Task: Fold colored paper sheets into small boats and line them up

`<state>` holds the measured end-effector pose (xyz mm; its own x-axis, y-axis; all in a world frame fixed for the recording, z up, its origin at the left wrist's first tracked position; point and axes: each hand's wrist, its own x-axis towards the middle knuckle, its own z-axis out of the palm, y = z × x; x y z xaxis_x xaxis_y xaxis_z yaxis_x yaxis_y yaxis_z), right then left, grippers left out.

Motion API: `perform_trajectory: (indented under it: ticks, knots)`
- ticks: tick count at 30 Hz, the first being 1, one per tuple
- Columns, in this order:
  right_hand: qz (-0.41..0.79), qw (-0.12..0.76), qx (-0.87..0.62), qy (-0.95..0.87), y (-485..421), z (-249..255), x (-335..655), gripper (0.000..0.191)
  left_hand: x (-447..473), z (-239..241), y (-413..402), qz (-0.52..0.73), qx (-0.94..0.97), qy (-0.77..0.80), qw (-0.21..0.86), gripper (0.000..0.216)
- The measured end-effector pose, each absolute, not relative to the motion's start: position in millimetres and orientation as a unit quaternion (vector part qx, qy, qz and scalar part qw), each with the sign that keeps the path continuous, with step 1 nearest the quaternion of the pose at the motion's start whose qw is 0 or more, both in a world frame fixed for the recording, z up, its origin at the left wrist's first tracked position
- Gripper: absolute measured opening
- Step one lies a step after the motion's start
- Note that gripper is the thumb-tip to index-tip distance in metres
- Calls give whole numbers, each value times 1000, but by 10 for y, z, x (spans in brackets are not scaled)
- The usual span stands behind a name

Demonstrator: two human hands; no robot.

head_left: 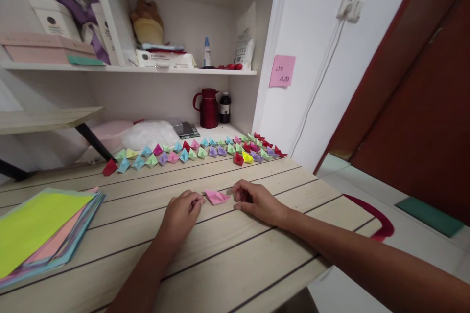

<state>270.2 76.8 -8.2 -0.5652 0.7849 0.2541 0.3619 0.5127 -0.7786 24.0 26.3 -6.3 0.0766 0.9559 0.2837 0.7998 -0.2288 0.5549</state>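
Note:
A pink folded paper boat [217,197] lies on the wooden table between my two hands. Just left of it rests my left hand [182,212], its fingers curled in and the thumb against them, with nothing visible in the grip. On the other side, my right hand [257,201] is loosely curved, thumb and fingers apart, holding nothing. Small gaps separate both hands from the boat. Beyond them, rows of small paper boats in many colours line the table's back, among them a yellow boat [247,157] and a red boat [109,167].
A stack of coloured paper [40,230] lies at the left. Behind the table, a white shelf [169,69] holds boxes and bottles; a red jug [209,109] stands below it. A wooden stand [47,118] rises at the back left. The table's edge slopes down at right.

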Motion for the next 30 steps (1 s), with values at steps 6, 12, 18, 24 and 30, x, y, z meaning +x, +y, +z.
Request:
perform_trajectory:
  ticks: [6, 12, 18, 24, 30]
  knots:
    - [334, 300, -353, -821, 760, -62, 2579, 29, 267, -44, 277, 288, 732, 604, 130, 24]
    - [306, 305, -337, -837, 814, -54, 2504, 11, 266, -69, 316, 273, 743, 599, 118, 24]
    - [273, 341, -351, -828, 896, -53, 2459, 13, 260, -89, 336, 273, 743, 599, 119, 23]
    - [213, 372, -409, -806, 1235, -74, 2471, 14, 278, -67, 334, 271, 738, 603, 133, 23]
    - [138, 345, -527, -764, 1547, -112, 2515, 17, 284, -49, 338, 279, 729, 607, 151, 25]
